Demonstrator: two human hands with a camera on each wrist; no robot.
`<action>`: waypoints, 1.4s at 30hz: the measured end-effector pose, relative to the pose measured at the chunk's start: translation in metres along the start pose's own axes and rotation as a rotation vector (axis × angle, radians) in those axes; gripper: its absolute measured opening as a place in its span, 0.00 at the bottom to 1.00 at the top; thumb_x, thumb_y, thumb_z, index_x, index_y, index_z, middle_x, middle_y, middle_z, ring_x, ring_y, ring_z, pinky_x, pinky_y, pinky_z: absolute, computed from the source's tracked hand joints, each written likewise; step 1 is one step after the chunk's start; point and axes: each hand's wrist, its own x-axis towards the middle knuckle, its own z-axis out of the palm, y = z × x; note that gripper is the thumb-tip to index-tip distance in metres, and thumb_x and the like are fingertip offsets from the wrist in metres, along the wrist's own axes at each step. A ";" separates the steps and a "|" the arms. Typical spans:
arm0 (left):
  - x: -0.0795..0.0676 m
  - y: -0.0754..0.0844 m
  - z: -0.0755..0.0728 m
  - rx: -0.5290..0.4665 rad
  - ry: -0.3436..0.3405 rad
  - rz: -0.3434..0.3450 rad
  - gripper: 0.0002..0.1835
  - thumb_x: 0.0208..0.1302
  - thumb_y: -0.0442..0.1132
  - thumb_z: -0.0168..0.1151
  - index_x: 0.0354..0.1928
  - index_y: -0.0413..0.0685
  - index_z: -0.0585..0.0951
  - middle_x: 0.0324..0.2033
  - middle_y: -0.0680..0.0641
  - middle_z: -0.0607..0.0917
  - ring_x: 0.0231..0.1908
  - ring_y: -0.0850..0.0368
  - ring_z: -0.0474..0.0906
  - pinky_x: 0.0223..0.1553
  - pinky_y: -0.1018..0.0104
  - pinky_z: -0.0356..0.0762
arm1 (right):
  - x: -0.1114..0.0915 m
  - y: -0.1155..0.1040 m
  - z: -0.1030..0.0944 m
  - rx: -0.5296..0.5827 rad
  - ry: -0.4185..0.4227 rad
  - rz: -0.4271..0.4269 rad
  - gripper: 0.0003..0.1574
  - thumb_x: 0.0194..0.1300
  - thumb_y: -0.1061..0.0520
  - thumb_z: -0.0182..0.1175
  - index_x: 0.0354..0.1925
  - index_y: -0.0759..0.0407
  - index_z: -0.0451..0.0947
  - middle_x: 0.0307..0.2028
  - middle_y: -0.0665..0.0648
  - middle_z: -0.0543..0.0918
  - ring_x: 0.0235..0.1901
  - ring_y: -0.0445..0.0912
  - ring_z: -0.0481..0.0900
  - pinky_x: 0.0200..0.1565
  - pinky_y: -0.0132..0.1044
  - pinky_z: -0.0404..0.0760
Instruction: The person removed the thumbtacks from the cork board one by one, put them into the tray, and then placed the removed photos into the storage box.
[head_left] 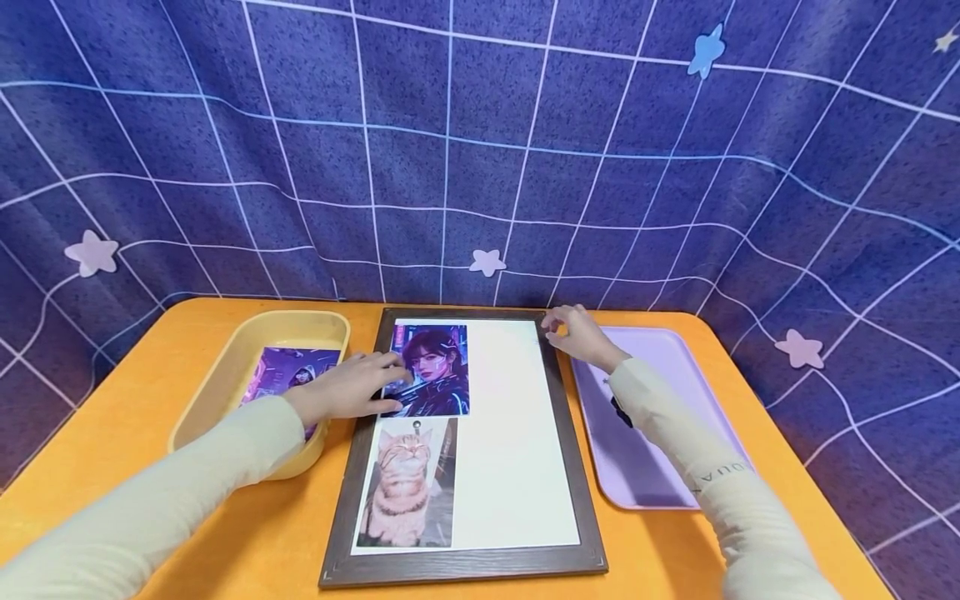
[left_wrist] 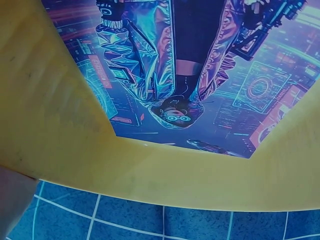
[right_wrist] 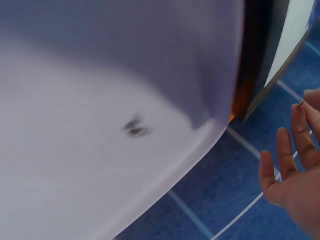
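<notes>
My left hand [head_left: 358, 385] rests on the left side of a purple-blue poster print [head_left: 435, 375] of a dark-haired figure, fingers and thumb spread. That print lies on the upper left of a white board [head_left: 510, 467] with a dark frame. Below it is an orange cat photo [head_left: 401, 492], with a silver round-headed pin [head_left: 417, 424] at its top. Near the board's upper right corner, my right hand [head_left: 581, 335] pinches a tiny metallic pin [right_wrist: 300, 103] between thumb and index finger; its other fingers are loosely bent.
At the left stands a yellow bin [head_left: 217, 392] holding another print [left_wrist: 175, 65] of a hooded figure. A lilac tray [head_left: 660, 467] lies right of the board, with small dark pieces [right_wrist: 135, 129], blurred, on it. Behind the orange table [head_left: 105, 450] hangs a blue grid-patterned curtain [head_left: 420, 167].
</notes>
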 end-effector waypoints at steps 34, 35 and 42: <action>-0.001 0.002 -0.003 -0.026 -0.015 -0.013 0.20 0.59 0.53 0.58 0.52 0.55 0.77 0.53 0.46 0.74 0.53 0.46 0.72 0.54 0.40 0.65 | -0.048 0.063 -0.015 0.077 -0.015 0.158 0.10 0.52 0.70 0.56 0.37 0.70 0.76 0.30 0.64 0.81 0.33 0.52 0.76 0.40 0.42 0.73; -0.001 0.002 -0.003 -0.027 -0.014 -0.013 0.20 0.59 0.53 0.58 0.52 0.55 0.77 0.53 0.46 0.74 0.53 0.46 0.72 0.54 0.40 0.65 | -0.049 0.064 -0.015 0.079 -0.018 0.155 0.10 0.52 0.70 0.56 0.37 0.70 0.76 0.30 0.63 0.81 0.33 0.51 0.76 0.40 0.42 0.73; -0.001 0.003 -0.004 -0.016 -0.014 -0.010 0.20 0.60 0.53 0.58 0.52 0.54 0.77 0.51 0.47 0.75 0.52 0.47 0.72 0.53 0.42 0.67 | -0.053 0.066 -0.015 0.100 -0.034 0.159 0.10 0.52 0.70 0.56 0.37 0.72 0.76 0.31 0.64 0.80 0.33 0.50 0.76 0.38 0.40 0.74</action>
